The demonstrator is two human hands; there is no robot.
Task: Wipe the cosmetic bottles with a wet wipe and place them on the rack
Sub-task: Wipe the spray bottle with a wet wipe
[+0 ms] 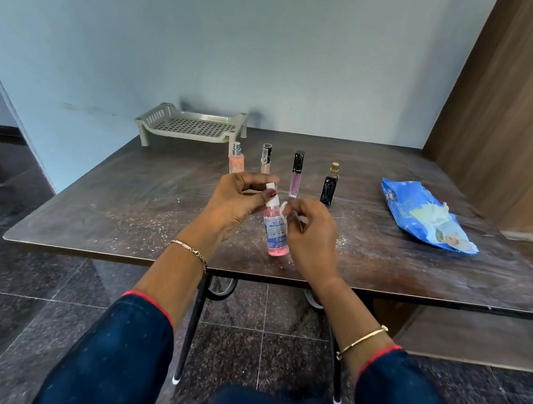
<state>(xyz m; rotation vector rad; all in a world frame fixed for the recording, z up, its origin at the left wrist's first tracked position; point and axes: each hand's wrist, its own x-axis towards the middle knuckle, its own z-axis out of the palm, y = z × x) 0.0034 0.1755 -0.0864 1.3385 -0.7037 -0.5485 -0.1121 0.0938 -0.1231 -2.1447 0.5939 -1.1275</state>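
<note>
The rack [191,125] is seen empty at the table's [93,210] far left edge, so nothing has yet been placed. Right of the rack, four small bottles [296,173] are lined up, apparently still to be wiped. Nearer than that row, a pink spray bottle [276,232] is held above the table: its top is pinched by the left hand [237,203], fingers closed on it, while a wipe [285,208] is pressed to its shoulder by the right hand [312,236], fingers curled on the wipe. Far right of the rack, the wipe pack [421,215] is left open.
</note>
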